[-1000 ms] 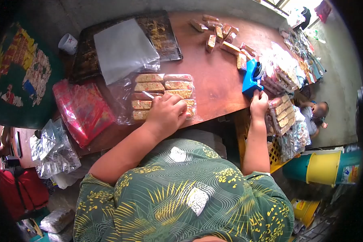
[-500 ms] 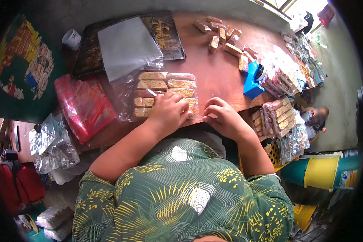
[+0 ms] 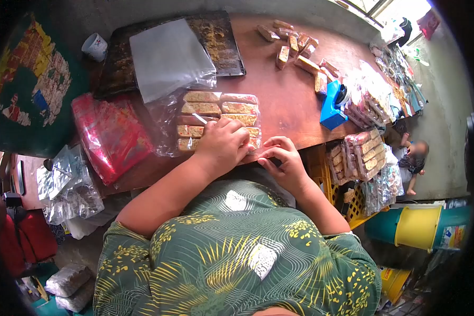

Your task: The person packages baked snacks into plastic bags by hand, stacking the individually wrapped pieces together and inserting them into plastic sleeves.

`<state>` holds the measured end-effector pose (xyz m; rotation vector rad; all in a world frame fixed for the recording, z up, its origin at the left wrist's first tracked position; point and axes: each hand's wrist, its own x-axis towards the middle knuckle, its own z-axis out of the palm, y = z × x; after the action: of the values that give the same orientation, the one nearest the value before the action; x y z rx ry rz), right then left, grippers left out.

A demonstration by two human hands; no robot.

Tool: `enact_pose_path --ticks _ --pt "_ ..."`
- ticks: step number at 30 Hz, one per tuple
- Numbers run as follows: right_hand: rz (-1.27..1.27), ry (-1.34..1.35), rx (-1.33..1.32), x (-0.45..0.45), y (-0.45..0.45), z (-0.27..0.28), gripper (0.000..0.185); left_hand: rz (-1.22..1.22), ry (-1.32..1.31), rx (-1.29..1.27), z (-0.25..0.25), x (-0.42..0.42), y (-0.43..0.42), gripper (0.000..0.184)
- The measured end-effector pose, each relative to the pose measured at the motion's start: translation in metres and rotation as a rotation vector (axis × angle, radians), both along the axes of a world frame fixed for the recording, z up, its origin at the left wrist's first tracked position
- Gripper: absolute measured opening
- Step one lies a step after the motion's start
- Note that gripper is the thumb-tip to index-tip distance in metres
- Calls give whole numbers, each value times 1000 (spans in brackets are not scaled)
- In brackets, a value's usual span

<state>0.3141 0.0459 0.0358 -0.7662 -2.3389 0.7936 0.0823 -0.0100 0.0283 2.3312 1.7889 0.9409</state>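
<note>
A clear plastic pack (image 3: pixel 239 108) of sliced bread-like bars, in two columns, lies flat near the table's front edge. My left hand (image 3: pixel 222 141) rests on its lower middle with fingers curled. A thin white stick (image 3: pixel 199 118) pokes out from under those fingers; its other end is hidden. Beside the pack's lower right corner, my right hand (image 3: pixel 284 162) has thumb and fingers drawn together at the table edge. What it pinches there, perhaps the clear film, is too small to make out.
Clear plastic sheets (image 3: pixel 168 58) lie on a dark baking tray (image 3: pixel 224 45). A pink plastic stack (image 3: pixel 110 139) is at left. Small wrapped bars (image 3: pixel 305 63), a blue tape dispenser (image 3: pixel 332 108) and filled packs (image 3: pixel 364 152) are at right. A person (image 3: pixel 413 158) sits beyond.
My right hand has shifted slightly left and down, its fingers closing more tightly together. My left hand stays on the pack. The view has shifted a little.
</note>
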Motion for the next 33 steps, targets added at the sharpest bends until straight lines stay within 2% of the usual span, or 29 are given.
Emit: enact_pose_path --ticks 8,14,17,24,33 --pt "107 -222 238 -12 12 29 13 3 -19 10 2 0 -1 16" --pt "84 -317 162 -8 26 45 12 -61 -71 -117 4 -8 0 18" --pt "57 -302 141 -1 35 50 13 -96 -84 -67 10 -11 -3 20" --pt "115 -328 93 -2 34 54 12 -104 -86 -131 6 -12 0 19" --pt "204 -323 153 -22 26 44 11 -112 -91 -116 5 -13 0 16"
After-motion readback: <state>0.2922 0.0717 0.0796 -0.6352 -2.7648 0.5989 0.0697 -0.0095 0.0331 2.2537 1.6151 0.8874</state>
